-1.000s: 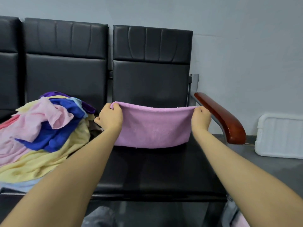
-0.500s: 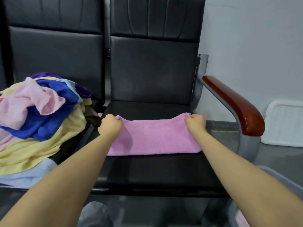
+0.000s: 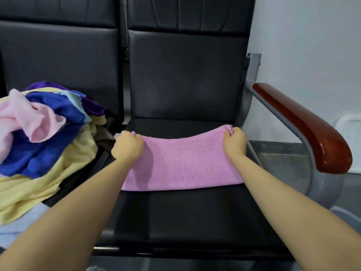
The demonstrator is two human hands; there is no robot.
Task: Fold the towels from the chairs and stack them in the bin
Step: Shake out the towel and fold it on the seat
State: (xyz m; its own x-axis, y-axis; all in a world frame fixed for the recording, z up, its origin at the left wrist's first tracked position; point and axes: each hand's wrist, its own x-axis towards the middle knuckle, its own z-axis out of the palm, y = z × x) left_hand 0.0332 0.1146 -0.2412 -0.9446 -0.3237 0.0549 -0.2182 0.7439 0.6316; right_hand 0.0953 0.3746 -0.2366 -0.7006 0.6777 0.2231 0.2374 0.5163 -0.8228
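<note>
We are pinching the pink towel (image 3: 181, 165) at its two far corners, left hand (image 3: 128, 146) and right hand (image 3: 234, 142) each clamped on one. It is lying on the chair seat (image 3: 185, 216), long axis running hand to hand, right of the towel pile (image 3: 45, 137).

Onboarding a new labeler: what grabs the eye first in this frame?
The pink towel lying folded across the black chair seat, its far corners gripped by the left hand and the right hand. Next, the heap of unfolded towels in pink, blue, yellow and purple on the seat to the left. The glossy red-brown armrest stands out at right.
</note>
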